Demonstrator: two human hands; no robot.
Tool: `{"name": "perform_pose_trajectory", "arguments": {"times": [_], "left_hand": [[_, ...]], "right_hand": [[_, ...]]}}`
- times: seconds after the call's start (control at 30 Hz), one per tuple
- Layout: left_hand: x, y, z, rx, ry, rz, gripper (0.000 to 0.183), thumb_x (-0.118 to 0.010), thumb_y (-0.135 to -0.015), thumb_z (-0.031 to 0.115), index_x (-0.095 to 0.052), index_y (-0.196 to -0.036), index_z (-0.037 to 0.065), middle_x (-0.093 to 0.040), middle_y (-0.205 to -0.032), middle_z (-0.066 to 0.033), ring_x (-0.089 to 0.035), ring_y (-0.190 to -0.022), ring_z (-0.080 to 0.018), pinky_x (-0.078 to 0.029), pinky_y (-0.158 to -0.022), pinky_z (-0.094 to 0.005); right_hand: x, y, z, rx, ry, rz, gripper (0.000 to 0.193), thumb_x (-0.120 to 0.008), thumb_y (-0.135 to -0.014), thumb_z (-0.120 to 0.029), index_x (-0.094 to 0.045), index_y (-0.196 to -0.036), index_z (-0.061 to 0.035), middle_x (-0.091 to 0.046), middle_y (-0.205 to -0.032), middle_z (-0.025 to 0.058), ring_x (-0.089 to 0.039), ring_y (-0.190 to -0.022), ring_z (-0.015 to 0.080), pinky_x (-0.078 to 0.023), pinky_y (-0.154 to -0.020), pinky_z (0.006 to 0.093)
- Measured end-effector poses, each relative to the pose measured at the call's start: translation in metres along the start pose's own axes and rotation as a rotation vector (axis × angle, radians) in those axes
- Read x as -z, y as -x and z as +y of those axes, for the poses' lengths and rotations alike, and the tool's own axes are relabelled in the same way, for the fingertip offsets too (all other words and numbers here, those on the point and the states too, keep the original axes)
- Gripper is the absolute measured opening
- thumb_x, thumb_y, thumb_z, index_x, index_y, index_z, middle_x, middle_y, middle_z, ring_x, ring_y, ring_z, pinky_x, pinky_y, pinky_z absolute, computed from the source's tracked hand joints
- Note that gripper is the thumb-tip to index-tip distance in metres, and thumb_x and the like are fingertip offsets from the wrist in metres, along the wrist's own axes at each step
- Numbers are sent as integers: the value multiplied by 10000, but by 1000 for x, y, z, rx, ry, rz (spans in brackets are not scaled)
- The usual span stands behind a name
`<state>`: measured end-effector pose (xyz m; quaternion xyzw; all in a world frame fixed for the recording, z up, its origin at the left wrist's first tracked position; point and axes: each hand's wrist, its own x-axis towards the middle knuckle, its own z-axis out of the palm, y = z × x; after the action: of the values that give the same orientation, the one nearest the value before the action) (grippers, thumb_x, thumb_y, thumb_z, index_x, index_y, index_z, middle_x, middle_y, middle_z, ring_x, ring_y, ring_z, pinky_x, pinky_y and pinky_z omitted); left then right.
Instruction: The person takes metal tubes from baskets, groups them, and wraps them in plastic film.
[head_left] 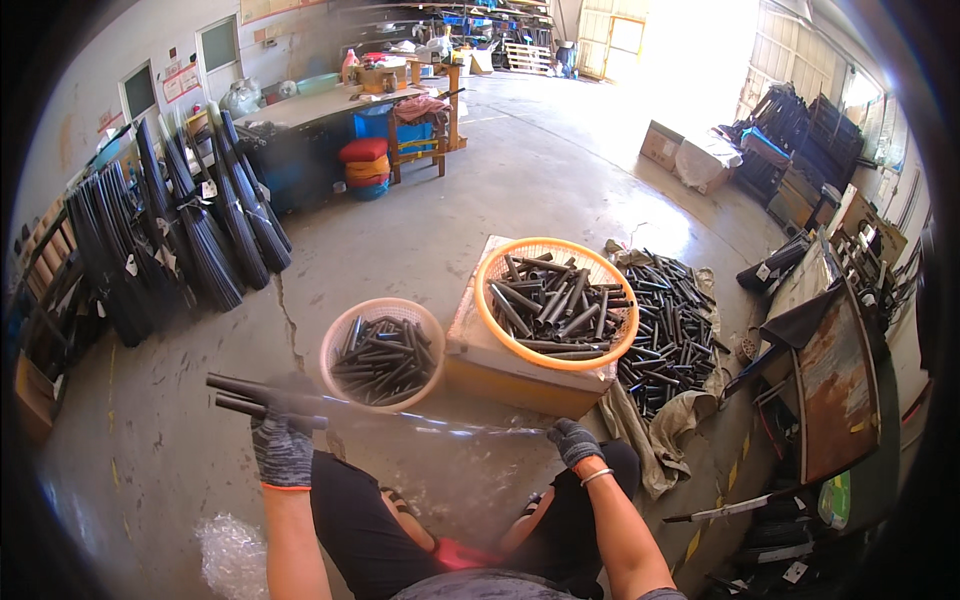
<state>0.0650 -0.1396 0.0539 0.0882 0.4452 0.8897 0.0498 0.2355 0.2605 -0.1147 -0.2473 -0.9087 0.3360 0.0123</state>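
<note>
Concrete floor (380,250) fills the middle. Right of centre, a broad heap of dark tubes (668,340) on cloth. Clear plastic film (430,425) spans the lower centre, hand to hand: thin, see-through, partly blurred, bright streaks along its taut upper edge. Above it, a cardboard box (520,380) carries an orange-rimmed basket (605,268) of tubes; a smaller pink basket (330,355), also loaded, sits just left of the box. Lower left, two or more black tubes (240,385): straight, slim, matt, roughly parallel, tilted slightly. Left hand (283,448), grey glove with orange cuff, wraps fingers round them. Right hand (574,441), gloved, lower centre-right: fingers curled, pinching the film's far end; thumb placement unclear.
</note>
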Motion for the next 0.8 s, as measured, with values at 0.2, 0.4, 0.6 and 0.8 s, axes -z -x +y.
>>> {"name": "perform_pose_trajectory", "arguments": {"times": [0.2, 0.4, 0.6, 0.8], "left_hand": [[-39, 24, -56, 210, -417, -386, 282, -694, -819, 264, -646, -945, 16, -662, -843, -81, -639, -701, -165, -524, -603, -273], [-62, 16, -67, 111, -318, -331, 312, -686, -821, 295, -633, -954, 18, -662, -854, -89, -646, -718, -174, -524, -596, -276], [-34, -3, 10, 55, 68, -129, 306, -606, -877, 309, -589, -1050, 56, -655, -989, -129, -647, -870, -228, -562, -674, -347], [-62, -3, -18, 159, -30, -136, 275, -627, -866, 199, -572, -1067, 20, -634, -995, -130, -619, -956, -260, -516, -850, -390]], "right_hand": [[17, 25, -153, 370, -695, -194, 761, -777, -724, -204, -378, -1360, -80, -543, -1232, 141, -576, -950, 158, -486, -730, 276], [-35, 50, -180, 210, -1326, -584, 400, -650, -860, -150, -511, -1228, -75, -606, -990, 40, -476, -640, 66, -410, -563, 193], [-55, 2, -62, 156, -633, -287, 212, -580, -890, -205, -635, -982, -22, -666, -878, 75, -615, -830, 186, -483, -732, 321], [-19, -5, -43, 189, -131, -245, 795, -788, -692, -365, -428, -1312, -22, -520, -1252, 219, -506, -1168, 334, -412, -960, 396]]}}
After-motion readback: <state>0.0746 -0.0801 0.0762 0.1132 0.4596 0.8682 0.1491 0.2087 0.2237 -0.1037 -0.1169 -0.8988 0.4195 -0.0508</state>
